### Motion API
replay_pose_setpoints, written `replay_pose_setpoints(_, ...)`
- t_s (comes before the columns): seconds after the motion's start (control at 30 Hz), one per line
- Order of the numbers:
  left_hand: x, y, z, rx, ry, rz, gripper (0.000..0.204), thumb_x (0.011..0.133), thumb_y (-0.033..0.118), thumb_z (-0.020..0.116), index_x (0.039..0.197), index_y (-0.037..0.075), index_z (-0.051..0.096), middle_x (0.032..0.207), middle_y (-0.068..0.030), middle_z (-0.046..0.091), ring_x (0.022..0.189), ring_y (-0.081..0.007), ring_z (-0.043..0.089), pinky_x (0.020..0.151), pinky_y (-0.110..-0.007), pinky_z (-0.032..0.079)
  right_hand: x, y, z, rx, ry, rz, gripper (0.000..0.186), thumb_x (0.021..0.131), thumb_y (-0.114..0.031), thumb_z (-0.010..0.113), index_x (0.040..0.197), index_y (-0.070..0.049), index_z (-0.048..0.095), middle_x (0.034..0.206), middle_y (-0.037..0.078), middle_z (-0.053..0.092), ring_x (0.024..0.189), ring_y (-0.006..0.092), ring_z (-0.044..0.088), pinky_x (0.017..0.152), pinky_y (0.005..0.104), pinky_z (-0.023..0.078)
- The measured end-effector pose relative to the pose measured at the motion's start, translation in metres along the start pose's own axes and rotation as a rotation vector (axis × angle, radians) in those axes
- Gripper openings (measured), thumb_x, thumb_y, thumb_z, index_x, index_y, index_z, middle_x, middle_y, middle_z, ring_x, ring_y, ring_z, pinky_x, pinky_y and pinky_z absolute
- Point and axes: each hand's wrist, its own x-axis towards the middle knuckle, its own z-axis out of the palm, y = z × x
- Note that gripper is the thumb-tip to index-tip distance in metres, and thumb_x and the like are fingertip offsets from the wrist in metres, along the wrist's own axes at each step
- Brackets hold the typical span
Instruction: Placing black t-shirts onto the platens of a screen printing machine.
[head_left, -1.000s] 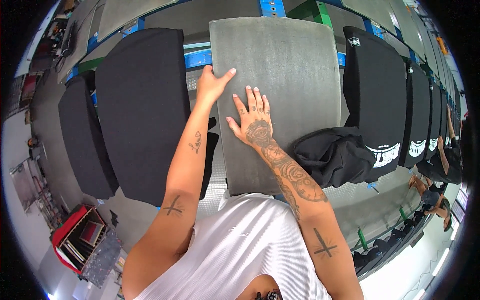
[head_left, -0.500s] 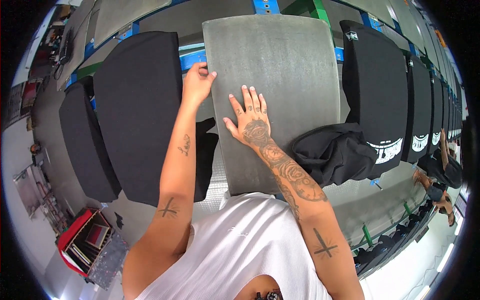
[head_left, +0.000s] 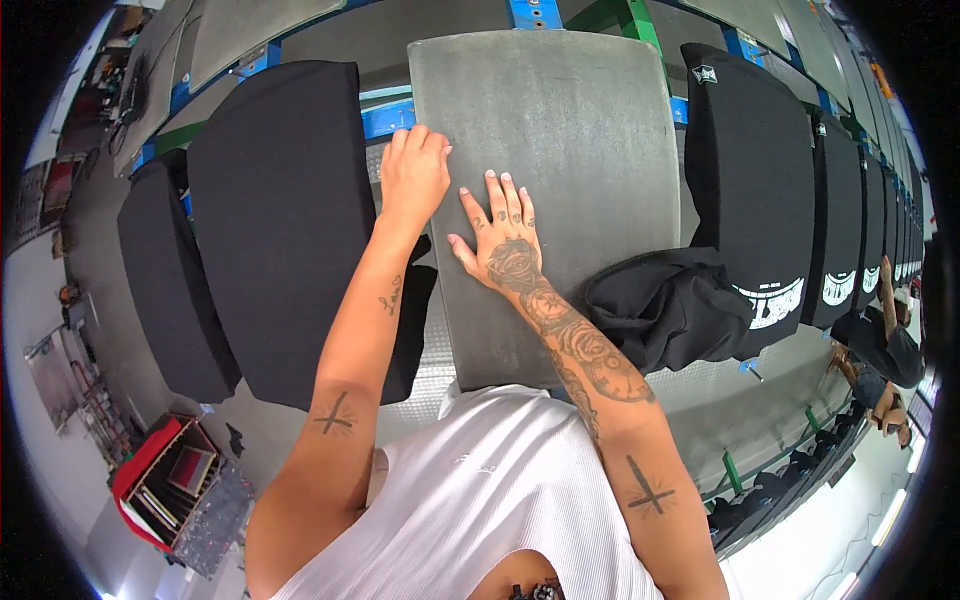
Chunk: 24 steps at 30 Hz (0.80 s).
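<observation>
A bare grey platen board lies in front of me. My left hand rests on its left edge, fingers together and curled over the rim. My right hand lies flat on the board's lower left part, fingers spread, holding nothing. A crumpled black garment sits bunched at the board's right lower edge, apart from both hands.
Boards dressed in black shirts flank the grey one: one on the left, another further left, and a row to the right with white prints. A red crate stands on the floor at lower left. Another person works at far right.
My left hand slid from the board's upper left down along its left edge and curled there. My right hand stayed flat on the board.
</observation>
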Motion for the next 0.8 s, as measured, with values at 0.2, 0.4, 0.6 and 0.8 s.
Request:
replay_pose_setpoints(0.2,0.006,0.007,-0.006,0.214,-0.144,0.072,0.009,0.08,0.015,0.062,0.083,0.007,0.061,0.088,-0.0064,0.055,0.086,-0.0247,0.054,0.073,-0.037,0.044,0.0,0.0,0.0,-0.002,-0.011,0.006,0.063,0.084,-0.045,0.057,0.138,-0.015,0.043,0.146,0.02,0.025,0.138,0.0347,0.02,0.113,0.0494,0.014)
replay_pose_setpoints(0.4,0.015,0.011,-0.007,0.28,-0.264,0.054,0.009,0.079,0.011,0.061,0.087,0.006,0.059,0.089,-0.0087,0.055,0.09,-0.026,0.055,0.076,-0.039,0.043,0.0,0.0,0.0,-0.005,-0.014,0.008,0.062,0.085,-0.045,0.056,0.138,-0.015,0.042,0.147,0.02,0.024,0.138,0.0346,0.02,0.113,0.0493,0.014)
replay_pose_setpoints(0.6,0.002,-0.012,-0.01,-0.072,-0.265,-0.112,0.012,0.079,0.009,0.061,0.087,0.001,0.059,0.093,-0.0134,0.059,0.088,-0.0303,0.058,0.072,-0.04,0.045,0.001,0.0,0.0,0.0,-0.019,0.011,0.063,0.085,-0.045,0.056,0.138,-0.015,0.042,0.147,0.02,0.025,0.137,0.0346,0.021,0.113,0.0491,0.015)
replay_pose_setpoints(0.8,-0.025,-0.038,-0.026,-1.366,-0.257,-0.892,0.01,0.092,0.014,0.055,0.092,0.005,0.06,0.085,-0.0013,0.06,0.075,-0.0119,0.057,0.068,-0.026,0.046,0.0,0.001,-0.002,-0.002,0.016,-0.001,0.062,0.084,-0.045,0.058,0.136,-0.014,0.044,0.145,0.02,0.028,0.136,0.0353,0.023,0.112,0.0492,0.016)
